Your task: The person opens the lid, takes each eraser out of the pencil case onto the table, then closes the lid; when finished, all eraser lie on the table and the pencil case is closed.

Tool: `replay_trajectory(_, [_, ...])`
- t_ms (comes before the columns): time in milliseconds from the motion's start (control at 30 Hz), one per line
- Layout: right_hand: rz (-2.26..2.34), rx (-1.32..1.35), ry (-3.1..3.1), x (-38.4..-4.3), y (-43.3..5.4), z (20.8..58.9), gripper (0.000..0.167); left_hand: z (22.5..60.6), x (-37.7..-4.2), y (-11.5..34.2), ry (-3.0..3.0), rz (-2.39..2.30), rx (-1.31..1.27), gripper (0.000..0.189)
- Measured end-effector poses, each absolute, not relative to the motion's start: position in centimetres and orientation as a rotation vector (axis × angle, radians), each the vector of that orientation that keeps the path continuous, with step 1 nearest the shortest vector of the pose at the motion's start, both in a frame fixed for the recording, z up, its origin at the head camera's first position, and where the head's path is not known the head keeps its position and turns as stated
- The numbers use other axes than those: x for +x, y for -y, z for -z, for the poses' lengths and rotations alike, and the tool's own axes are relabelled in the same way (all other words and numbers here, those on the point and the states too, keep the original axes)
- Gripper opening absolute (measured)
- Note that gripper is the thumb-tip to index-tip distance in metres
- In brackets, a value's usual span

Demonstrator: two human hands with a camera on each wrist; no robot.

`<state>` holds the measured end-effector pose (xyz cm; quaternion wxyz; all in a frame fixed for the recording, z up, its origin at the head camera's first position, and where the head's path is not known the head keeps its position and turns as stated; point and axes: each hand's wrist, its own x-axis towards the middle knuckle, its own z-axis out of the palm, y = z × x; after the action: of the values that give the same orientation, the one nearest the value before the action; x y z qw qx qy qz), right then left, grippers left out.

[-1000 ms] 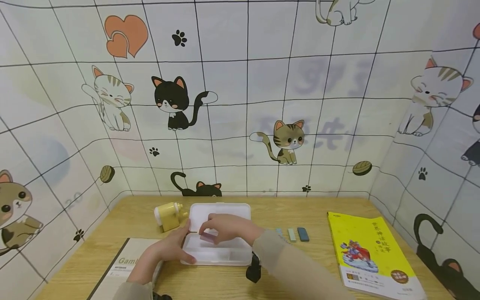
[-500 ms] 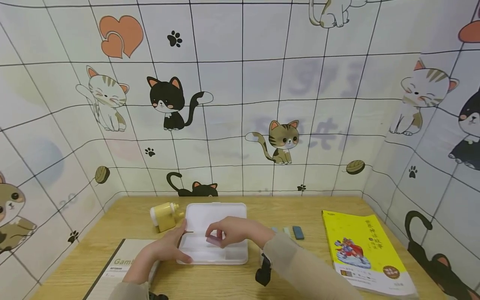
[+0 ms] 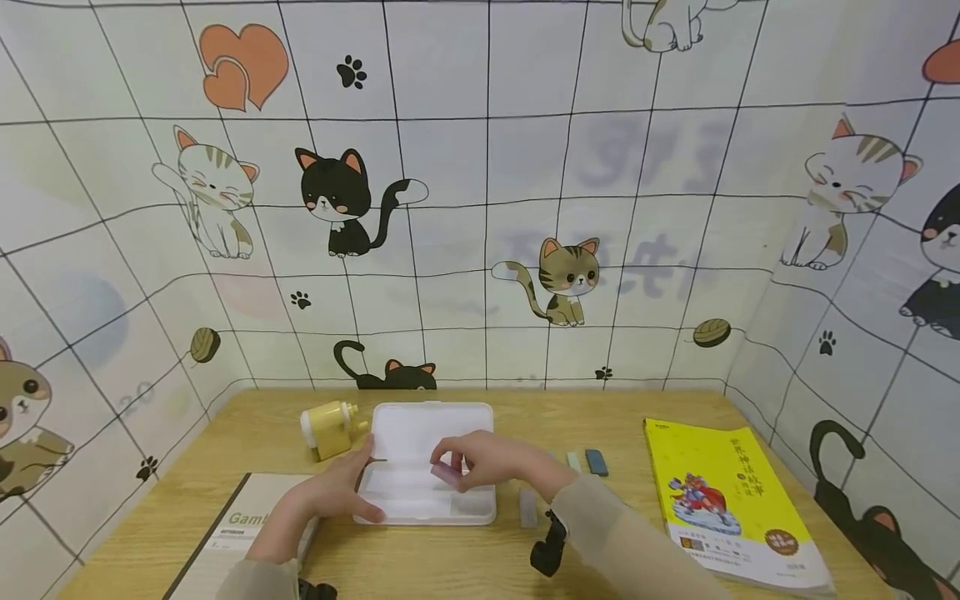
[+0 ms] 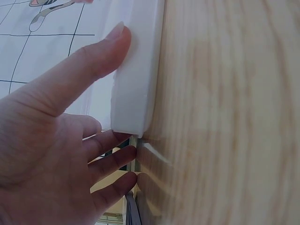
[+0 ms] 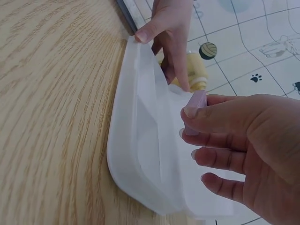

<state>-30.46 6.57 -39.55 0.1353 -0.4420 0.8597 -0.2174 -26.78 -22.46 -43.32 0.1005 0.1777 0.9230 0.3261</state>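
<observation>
A white plastic pencil case point(image 3: 420, 421) lies open on the table, its lid folded back and its tray nearest the person. My left hand point(image 3: 337, 492) holds its left end, thumb on the front corner and fingers along the side. In the left wrist view, the thumb point(image 4: 101, 58) presses the case wall point(image 4: 136, 70). Over the tray's right half, my right hand point(image 3: 487, 461) pinches a small purple eraser point(image 3: 447, 475) between thumb and fingers. The right wrist view has this eraser point(image 5: 194, 112) above the case, apart from it, with the other fingers loosely bent.
Blue point(image 3: 596, 462) and pale green point(image 3: 573, 461) erasers lie right of the case; a pale grey block point(image 3: 528, 508) sits nearer. Behind the left hand is a yellow pencil sharpener point(image 3: 330, 429). A notebook point(image 3: 247, 517) lies left, a yellow book point(image 3: 727, 500) right.
My right hand has moved rightward over the tray with the purple eraser. The grey block beside the case has come into view. My left hand has stayed on the case.
</observation>
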Motion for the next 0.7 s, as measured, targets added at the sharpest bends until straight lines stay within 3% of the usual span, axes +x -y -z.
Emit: replay_trajectory(700, [1.001, -1.112, -2.487, -27.6, -15.5, 40.6, 0.035, 43.1, -26.8, 22.4, -2.723, -0.942, 0.606, 0.126])
